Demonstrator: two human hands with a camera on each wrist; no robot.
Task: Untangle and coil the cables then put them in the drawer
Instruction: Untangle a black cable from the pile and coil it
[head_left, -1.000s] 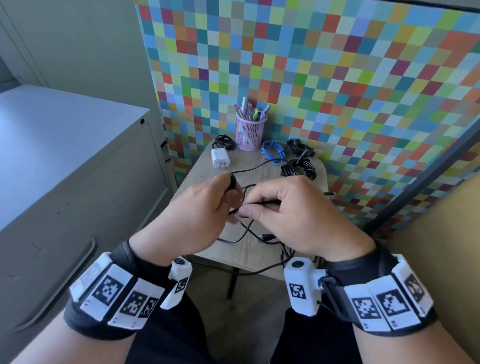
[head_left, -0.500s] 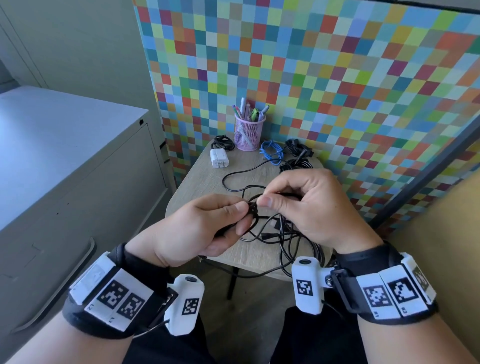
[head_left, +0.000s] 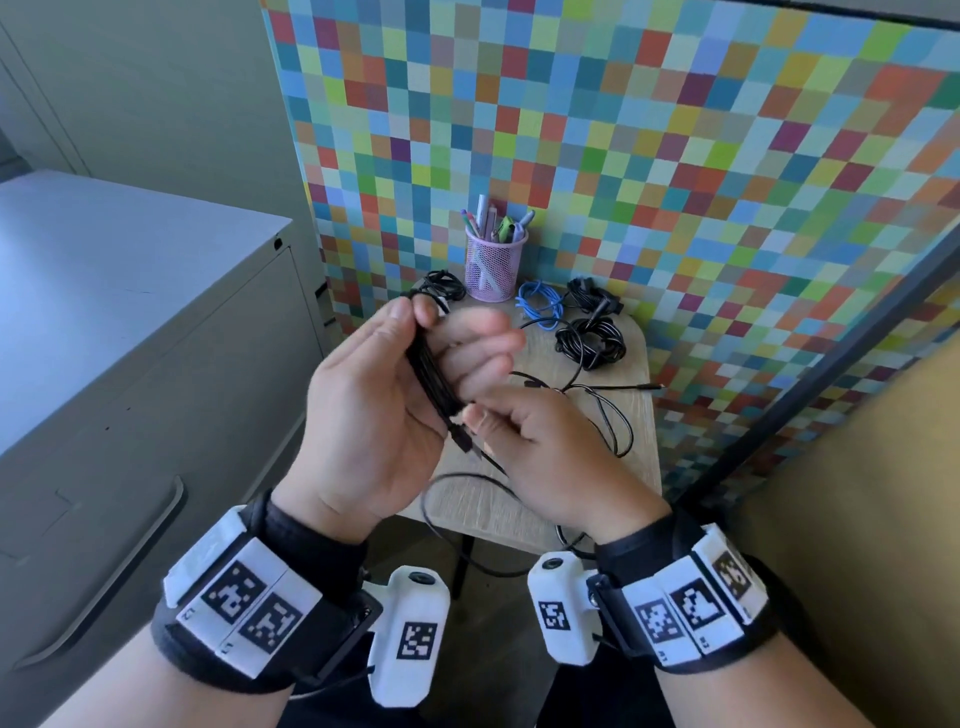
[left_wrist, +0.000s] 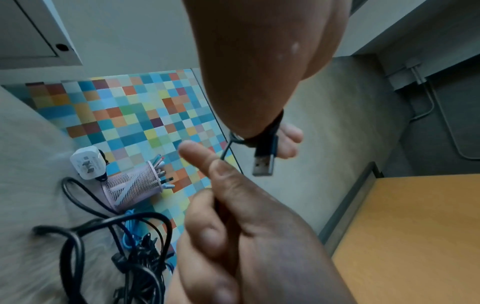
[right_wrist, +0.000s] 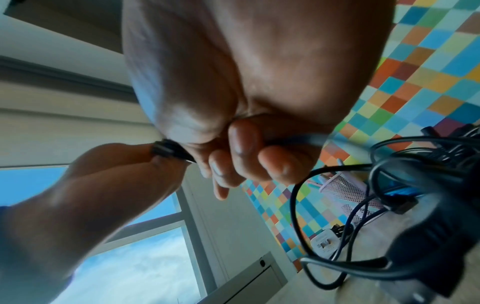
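Clearly the black cable (head_left: 434, 382) is light and limp; it looks best held at the bundled loops, since loose turns could slip apart. Held above the small table (head_left: 636, 452), the left hand (head_left: 374, 415) clasps the coil, USB plug (left_wrist: 263, 164) dangling below. Beside it, the right hand (head_left: 545, 457) pinches the trailing strand.

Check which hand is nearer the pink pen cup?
Left. The left hand is raised just in front of the pen cup; the right hand sits lower, nearer the table's front edge.
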